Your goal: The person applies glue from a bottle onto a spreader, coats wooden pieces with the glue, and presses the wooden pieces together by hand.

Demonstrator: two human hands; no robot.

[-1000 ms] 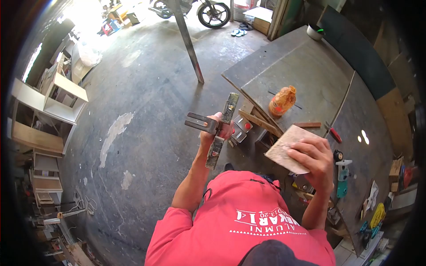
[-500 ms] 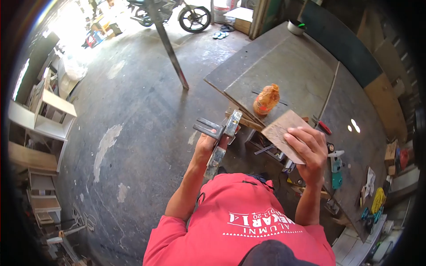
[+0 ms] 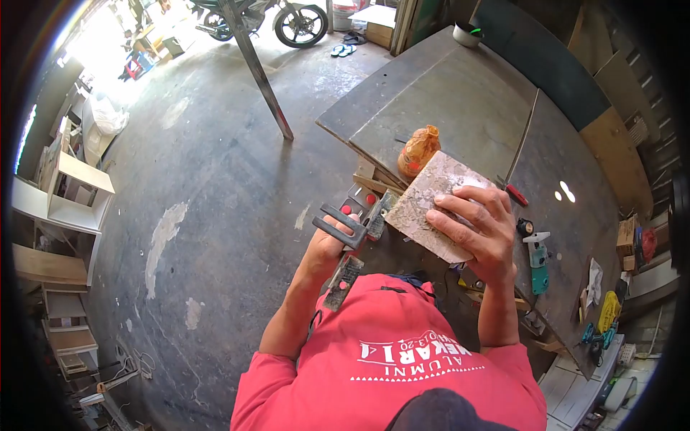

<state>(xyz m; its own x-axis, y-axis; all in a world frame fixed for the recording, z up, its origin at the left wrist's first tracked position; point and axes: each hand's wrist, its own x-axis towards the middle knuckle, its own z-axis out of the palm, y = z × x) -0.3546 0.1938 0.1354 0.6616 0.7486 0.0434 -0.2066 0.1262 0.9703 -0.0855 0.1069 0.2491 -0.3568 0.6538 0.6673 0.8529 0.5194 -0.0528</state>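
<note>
My left hand (image 3: 327,244) is closed around a dark hand tool (image 3: 352,230) with a two-pronged metal part, red round spots and worn, patchy plates; its exact kind I cannot make out. My right hand (image 3: 485,226) grips a small square board (image 3: 435,208), with several fingers across its face. That face is pale brown and speckled with rough patches. The board's left corner lies close to the tool's upper end; whether they touch I cannot tell. Just beyond the board, an orange-wrapped bottle (image 3: 418,151) stands on the workbench (image 3: 460,86), partly hidden by the board.
On the bench to the right lie red-handled pliers (image 3: 516,194) and a teal tool (image 3: 539,269). A bowl (image 3: 467,36) sits at the far end. A slanted post (image 3: 259,79) rises from the floor, with a motorcycle (image 3: 295,29) behind it. Shelving units (image 3: 75,187) line the left.
The board has moved left toward the tool and tilted, showing its speckled face more brightly. The tool has turned in my left hand, so its red spots now show. The view has shifted slightly.
</note>
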